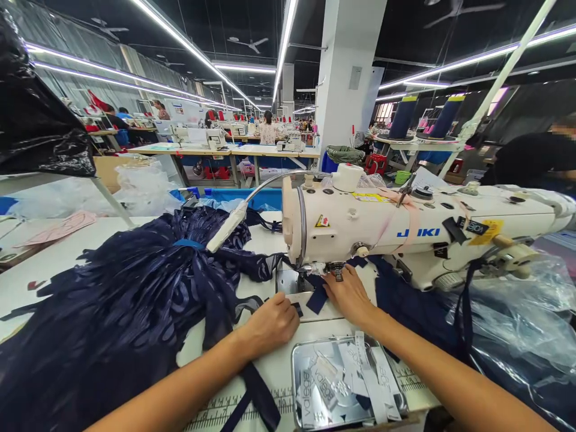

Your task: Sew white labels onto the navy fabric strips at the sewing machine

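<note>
My left hand (275, 321) is closed in front of the needle plate (288, 280), its fingers curled round a piece of dark navy fabric that pokes out at its right side. Right of the needle area, my right hand (347, 293) reaches under the head of the white sewing machine (351, 222), fingertips pinched on navy fabric and partly hidden by the machine. A small navy piece (317, 300) lies between the hands. A large bundle of navy strips (148, 288), tied with a blue band (188, 244), spreads at the left.
A metal tray (297, 384) with white labels (324, 378) sits at the front edge. Navy fabric and clear plastic (526, 312) lie at the right. A flexible lamp (227, 227) arches over the bundle. A person (531, 156) in dark clothing is at the far right.
</note>
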{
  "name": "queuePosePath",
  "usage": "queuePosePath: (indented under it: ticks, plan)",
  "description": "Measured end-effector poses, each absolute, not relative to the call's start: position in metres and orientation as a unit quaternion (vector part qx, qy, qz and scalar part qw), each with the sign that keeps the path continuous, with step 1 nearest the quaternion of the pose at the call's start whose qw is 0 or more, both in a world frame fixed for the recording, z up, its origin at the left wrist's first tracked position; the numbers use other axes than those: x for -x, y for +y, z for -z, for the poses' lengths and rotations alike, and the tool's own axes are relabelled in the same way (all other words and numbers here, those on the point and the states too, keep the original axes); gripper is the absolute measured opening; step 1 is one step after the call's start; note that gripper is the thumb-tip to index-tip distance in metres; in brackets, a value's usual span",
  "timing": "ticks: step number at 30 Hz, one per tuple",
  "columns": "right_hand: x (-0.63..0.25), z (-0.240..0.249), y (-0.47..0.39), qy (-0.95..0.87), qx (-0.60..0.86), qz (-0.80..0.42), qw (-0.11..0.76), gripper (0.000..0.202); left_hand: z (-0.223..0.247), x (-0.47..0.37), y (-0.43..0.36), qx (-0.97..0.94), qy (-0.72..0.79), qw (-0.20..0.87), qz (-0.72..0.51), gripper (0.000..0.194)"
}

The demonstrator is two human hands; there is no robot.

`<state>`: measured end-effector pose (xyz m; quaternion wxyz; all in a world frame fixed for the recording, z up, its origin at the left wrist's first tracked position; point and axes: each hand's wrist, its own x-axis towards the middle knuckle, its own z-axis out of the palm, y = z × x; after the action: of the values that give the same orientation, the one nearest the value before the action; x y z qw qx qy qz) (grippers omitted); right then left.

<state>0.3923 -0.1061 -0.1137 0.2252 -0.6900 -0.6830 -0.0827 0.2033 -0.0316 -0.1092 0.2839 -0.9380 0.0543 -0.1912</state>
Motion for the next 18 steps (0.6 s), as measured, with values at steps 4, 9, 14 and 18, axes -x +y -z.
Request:
queuePosePath:
  ticks: [4,9,14,18]
  plan:
    - [-0.374,0.112,-0.112,-0.727,0.650,0.141,0.170,0.016,0.109,-0.196,-0.033,0.940,0.048,0.279,0.190,0.012]
    - [-0.359,0.116,-0.119,-0.749,0.628,0.159,0.135,0.003,0.113,-0.197,-0.032,0.934,0.048,0.277,0.219,0.014]
    - [-0.363,0.112,-0.114,-0.785,0.590,0.175,0.070,0.012,0.115,-0.197,-0.031,0.933,0.043,0.272,0.233,0.014]
    - [-0.366,0.111,-0.111,-0.774,0.615,0.094,0.117,0.015,0.115,-0.196,-0.031,0.930,0.039,0.273,0.245,0.018]
